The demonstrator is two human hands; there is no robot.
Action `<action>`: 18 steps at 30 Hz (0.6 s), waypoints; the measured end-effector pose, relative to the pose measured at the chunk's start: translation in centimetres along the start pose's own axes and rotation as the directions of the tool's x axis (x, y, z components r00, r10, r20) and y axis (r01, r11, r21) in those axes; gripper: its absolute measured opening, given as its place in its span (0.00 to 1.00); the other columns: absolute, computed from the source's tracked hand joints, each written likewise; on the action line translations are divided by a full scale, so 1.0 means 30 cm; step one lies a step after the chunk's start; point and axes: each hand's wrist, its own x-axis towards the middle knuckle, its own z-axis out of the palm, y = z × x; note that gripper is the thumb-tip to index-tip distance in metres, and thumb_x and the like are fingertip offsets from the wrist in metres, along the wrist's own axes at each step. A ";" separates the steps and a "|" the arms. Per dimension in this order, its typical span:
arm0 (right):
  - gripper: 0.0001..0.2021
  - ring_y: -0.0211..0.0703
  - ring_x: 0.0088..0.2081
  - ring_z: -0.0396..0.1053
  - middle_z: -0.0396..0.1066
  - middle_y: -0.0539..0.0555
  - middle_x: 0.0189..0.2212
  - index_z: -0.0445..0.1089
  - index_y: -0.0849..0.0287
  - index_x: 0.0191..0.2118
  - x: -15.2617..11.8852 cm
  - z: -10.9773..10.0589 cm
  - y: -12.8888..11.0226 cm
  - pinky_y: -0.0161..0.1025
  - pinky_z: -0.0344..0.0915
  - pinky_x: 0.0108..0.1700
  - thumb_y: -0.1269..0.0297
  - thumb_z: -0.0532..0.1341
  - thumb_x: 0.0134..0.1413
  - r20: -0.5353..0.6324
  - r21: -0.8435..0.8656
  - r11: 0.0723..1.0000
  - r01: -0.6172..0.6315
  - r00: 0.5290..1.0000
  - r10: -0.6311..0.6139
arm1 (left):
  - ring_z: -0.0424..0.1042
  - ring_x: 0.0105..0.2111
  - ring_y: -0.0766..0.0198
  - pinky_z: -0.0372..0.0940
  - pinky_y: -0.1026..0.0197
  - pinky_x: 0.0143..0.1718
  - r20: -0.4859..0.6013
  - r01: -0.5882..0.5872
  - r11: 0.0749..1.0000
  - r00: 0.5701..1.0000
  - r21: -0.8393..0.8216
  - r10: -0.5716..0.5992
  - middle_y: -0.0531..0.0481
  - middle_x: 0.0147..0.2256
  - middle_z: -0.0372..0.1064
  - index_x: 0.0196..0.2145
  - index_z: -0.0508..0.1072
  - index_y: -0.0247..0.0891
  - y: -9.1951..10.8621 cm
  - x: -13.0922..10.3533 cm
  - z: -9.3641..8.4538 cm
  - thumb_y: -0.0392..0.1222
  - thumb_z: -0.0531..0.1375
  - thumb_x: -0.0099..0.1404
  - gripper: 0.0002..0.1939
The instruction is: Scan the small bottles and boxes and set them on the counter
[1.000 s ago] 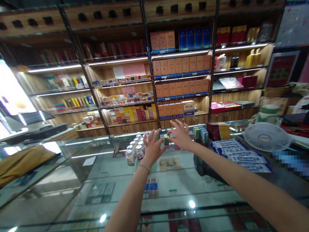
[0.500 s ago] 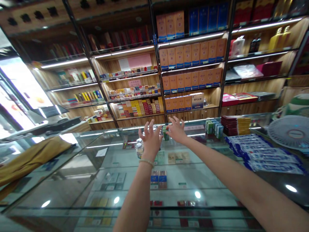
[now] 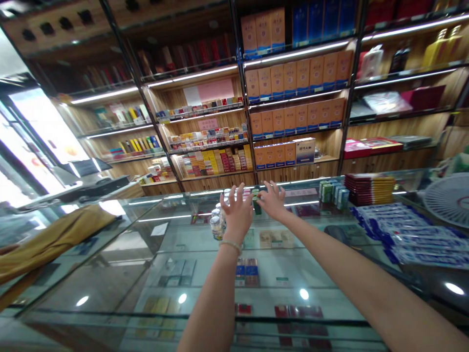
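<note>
My left hand [image 3: 237,211] reaches over the glass display counter [image 3: 205,244] with its fingers spread, a bracelet at the wrist. It is beside a group of small clear jars [image 3: 217,226] with pale lids, partly hidden behind it. Just right of it, my right hand [image 3: 273,201] has its fingers apart. Between the two hands stands a small green box [image 3: 257,204]. The right thumb and fingertips are close to this box; whether they touch it I cannot tell.
On the counter's right are small green and blue boxes [image 3: 332,194], a stack of red and gold packs [image 3: 369,188], blue-white packets [image 3: 414,232] and a white round basket [image 3: 449,199]. Brown cloth [image 3: 62,237] lies left. Stocked shelves [image 3: 256,171] line the back.
The view has turned slightly, so shelves and counter appear shifted to the right. Both hands keep about the same place around the green box, fingers still spread.
</note>
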 end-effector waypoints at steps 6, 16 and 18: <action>0.21 0.55 0.70 0.44 0.51 0.60 0.70 0.67 0.51 0.55 -0.027 0.041 0.007 0.62 0.44 0.65 0.60 0.64 0.55 -0.072 0.112 0.983 -0.147 0.985 0.155 | 0.49 0.69 0.45 0.34 0.30 0.68 0.019 0.007 1.000 1.000 0.005 -0.007 0.47 0.69 0.54 0.53 0.74 0.51 0.001 0.000 0.009 0.41 0.62 0.63 0.20; 0.11 0.58 0.70 0.43 0.52 0.63 0.69 0.75 0.55 0.41 -0.120 0.110 0.034 0.63 0.41 0.64 0.58 0.67 0.54 -0.039 0.055 0.977 -0.208 0.977 0.210 | 0.46 0.70 0.43 0.32 0.27 0.68 0.086 -0.045 0.999 0.995 0.027 0.043 0.49 0.69 0.53 0.49 0.76 0.49 0.026 0.018 0.007 0.46 0.62 0.65 0.14; 0.09 0.59 0.70 0.43 0.53 0.63 0.68 0.76 0.55 0.40 -0.121 0.110 0.037 0.64 0.40 0.64 0.58 0.67 0.54 -0.036 0.047 0.981 -0.190 0.981 0.192 | 0.45 0.71 0.43 0.32 0.27 0.68 0.094 -0.064 0.998 0.994 0.028 0.061 0.49 0.70 0.53 0.49 0.77 0.49 0.036 0.023 0.006 0.47 0.62 0.66 0.14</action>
